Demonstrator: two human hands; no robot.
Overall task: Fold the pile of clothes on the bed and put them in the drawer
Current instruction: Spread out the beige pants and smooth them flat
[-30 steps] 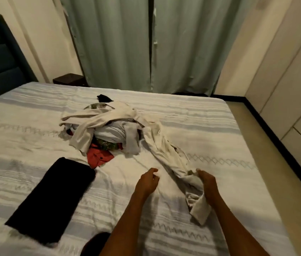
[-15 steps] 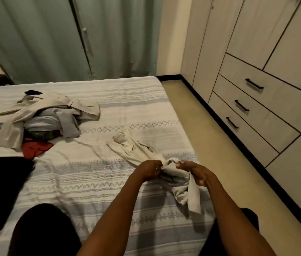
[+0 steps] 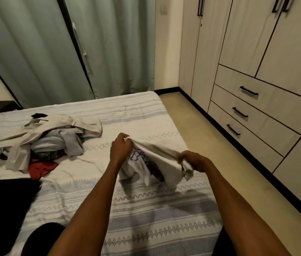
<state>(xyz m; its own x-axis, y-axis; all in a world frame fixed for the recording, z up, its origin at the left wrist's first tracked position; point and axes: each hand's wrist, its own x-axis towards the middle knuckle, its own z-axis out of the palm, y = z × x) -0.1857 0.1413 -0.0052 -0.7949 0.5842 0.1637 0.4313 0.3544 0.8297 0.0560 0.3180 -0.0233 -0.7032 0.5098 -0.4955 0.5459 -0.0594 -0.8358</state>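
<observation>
- The left hand point(image 3: 120, 150) is clenched on one end of a beige garment point(image 3: 161, 159), fingers curled round the cloth at its top edge.
- The right hand point(image 3: 192, 161) grasps the other end, with a short tail of fabric hanging below the fist.
- The beige garment stretches between the two hands, lifted off the bed point(image 3: 146, 218); its middle sags down and opens to a paler lining with dark printing. The lowest folds hang near the striped cover; I cannot tell whether they touch it.
- To the left, near the bed's front edge, lies a folded black garment point(image 3: 3, 204), flat and well apart from both hands.
- Farther back on the left sits the pile of clothes point(image 3: 42, 139): beige and grey pieces on top, a red one poking out at its near side, a small black scrap at the far side. It lies apart from the held garment.
- On the right, across the floor, stands a wardrobe with three drawers point(image 3: 253, 111), all closed, each with a dark handle.
- Behind the bed hang green curtains point(image 3: 72, 48).
</observation>
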